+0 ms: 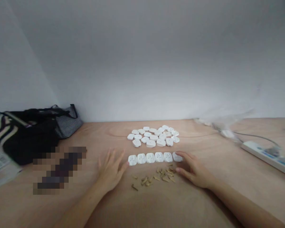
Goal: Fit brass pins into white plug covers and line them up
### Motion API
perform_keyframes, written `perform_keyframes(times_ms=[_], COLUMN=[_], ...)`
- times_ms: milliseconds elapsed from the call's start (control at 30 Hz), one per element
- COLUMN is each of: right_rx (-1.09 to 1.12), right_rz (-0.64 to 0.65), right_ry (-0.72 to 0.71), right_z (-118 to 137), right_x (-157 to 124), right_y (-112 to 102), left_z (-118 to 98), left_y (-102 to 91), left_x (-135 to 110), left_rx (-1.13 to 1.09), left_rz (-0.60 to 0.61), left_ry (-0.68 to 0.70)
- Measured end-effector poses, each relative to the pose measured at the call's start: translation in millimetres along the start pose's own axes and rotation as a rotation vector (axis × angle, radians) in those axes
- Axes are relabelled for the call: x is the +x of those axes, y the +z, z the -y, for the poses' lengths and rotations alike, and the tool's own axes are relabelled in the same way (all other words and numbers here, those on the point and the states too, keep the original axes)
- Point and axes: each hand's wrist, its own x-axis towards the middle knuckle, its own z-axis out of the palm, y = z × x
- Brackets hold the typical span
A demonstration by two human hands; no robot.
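At the far left of the wooden worktop [97, 136] sits a black bag [30, 136] with a striped side, a sheet of printed paper [0, 164] beside it, and next to that a dark object [59, 169] blurred past naming. The left hand [111, 169] lies open and flat, fingers spread, holding nothing, its fingertips just at the left end of a neat row of six white plastic socket faces [154, 157]. Behind that row is a loose cluster of more socket faces [153, 136], and in front of it a scatter of small brass pins [161, 177]. The right hand [192, 169] is open too and empty, its fingers and thumb a narrow span apart at the row's right end. Work seems centred on the row; taking up a pin would call for pinching the fingers together. Further right are a clear plastic bag [224, 126] and a white power strip [267, 156].
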Motion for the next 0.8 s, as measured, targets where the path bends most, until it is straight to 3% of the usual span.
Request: perform_keyframes(times_ms=[100,167,300,400,567,667,800], right_rx=[-0.01,-0.01,-0.021,-0.028,0.001,0.046,0.034], right_rz=[0.009,0.008,0.005,-0.008,-0.015,0.108,0.253], right_ry=[-0.041,-0.053,-0.046,-0.044,-0.046,-0.09,-0.155], right_z=[7,8,5,4,12,17,18], right_x=[-5,-5,-5,-6,-10,-16,-25], right_y=[4,6,5,2,-5,-10,-12], left_z=[29,47,70,70,40,14,-7], left_y=[-6.6,-12.4,-21.5,-22.5,-9.2,-2.4,-6.8], left_x=[10,16,19,20,10,-6,-28], left_rx=[0.113,0.109,0.075,0.062,0.021,-0.099,-0.205], left_rz=[-0.052,-0.019,0.019,0.02,0.068,0.175,0.134], left_ry=[-0.238,-0.369,-0.437,-0.437,-0.221,0.065,0.363])
